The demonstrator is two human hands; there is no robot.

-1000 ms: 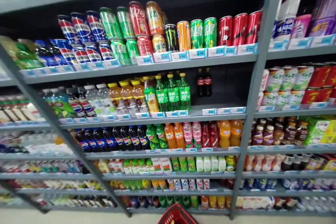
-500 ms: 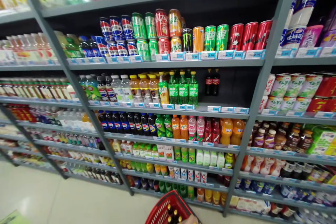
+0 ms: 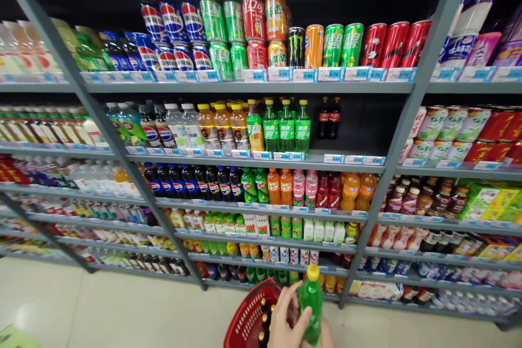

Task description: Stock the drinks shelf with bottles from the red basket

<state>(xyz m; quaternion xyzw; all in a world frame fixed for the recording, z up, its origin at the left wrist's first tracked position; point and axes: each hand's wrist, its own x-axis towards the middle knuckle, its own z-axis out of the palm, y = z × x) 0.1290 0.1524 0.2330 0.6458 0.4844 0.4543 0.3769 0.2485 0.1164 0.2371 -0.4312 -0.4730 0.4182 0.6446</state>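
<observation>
At the bottom edge my left hand (image 3: 285,322) is closed around a green soda bottle (image 3: 310,299) with a yellow cap, holding it upright just right of a red shopping basket (image 3: 244,318). Dark bottles (image 3: 264,319) stand inside the basket. A sliver of my right hand (image 3: 326,338) shows behind the bottle's base, its fingers hidden. Matching green bottles (image 3: 286,129) stand on the second shelf, with an empty gap (image 3: 350,130) to their right beside two small cola bottles (image 3: 328,116).
Grey store shelving (image 3: 253,87) packed with drinks fills the view: cans on top, bottles and cartons below, blue price tags along each edge. A slanted upright (image 3: 122,152) divides the left bay. Pale tiled floor (image 3: 101,310) lies in front.
The camera swung left and down, bringing the floor and basket into sight. My left hand rose into view holding the green bottle beside the basket.
</observation>
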